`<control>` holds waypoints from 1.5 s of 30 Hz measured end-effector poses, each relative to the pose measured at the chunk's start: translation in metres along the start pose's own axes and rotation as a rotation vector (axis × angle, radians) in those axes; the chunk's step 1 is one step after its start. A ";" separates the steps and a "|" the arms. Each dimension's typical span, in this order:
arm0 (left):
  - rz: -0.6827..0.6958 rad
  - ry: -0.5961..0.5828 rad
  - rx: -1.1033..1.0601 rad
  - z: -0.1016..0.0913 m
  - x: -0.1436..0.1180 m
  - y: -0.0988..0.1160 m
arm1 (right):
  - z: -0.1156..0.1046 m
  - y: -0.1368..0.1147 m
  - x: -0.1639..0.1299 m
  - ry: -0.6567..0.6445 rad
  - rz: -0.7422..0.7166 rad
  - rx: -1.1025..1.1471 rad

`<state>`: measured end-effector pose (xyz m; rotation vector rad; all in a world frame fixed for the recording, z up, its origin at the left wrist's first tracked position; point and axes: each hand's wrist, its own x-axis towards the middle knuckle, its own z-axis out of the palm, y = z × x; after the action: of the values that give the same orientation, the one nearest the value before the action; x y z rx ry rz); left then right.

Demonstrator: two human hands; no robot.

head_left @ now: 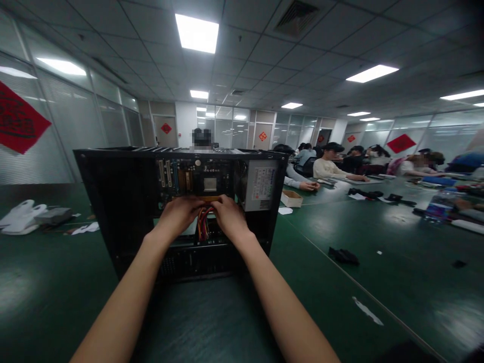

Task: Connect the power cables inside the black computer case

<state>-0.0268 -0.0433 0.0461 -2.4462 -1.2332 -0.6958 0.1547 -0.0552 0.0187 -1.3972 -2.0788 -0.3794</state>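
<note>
The computer case (pixel 124 201) stands open toward us in the middle of the frame on the green counter (pixel 340 312), side panel off, so that we look straight onto the motherboard (pixel 196 179) and the grey power supply (pixel 260 187) mounted to its right. We have both hands inside it. Our left hand (pixel 180 212) and right hand (pixel 228 214) meet at the centre of the opening, just under the board, where a bundle of red, yellow and orange cables (pixel 203 224) hangs down between them. The fingers of both hands are curled inward and pressed close on something at the top of that bundle, apparently a connector, though the piece itself is hidden behind the knuckles, so we cannot tell exactly what each grip pinches.

As for progress, we judge the work to be in mid-course: the case is already opened, the board and supply sit in place, and the wiring is loose below our hands and not tidied.

To the left of the frame lie white plastic bags (pixel 20 216). At the right, other people (pixel 333 164) sit along the counter at their own work, with a small cardboard box (pixel 291 198) near the case and a dark cloth (pixel 344 255) further forward.
</note>
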 end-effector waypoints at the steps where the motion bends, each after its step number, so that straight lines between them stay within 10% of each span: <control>1: 0.006 -0.051 -0.002 0.005 0.000 -0.003 | 0.005 0.005 -0.001 -0.010 0.018 -0.016; 19: -0.071 -0.282 0.062 0.045 0.008 -0.012 | 0.017 0.016 -0.005 -0.164 0.074 0.154; 45: -0.127 -0.292 0.167 0.037 0.016 -0.001 | 0.023 0.016 -0.002 -0.225 -0.031 0.131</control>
<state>-0.0090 -0.0143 0.0240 -2.4051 -1.4991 -0.2559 0.1627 -0.0379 -0.0021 -1.3846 -2.2626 -0.0982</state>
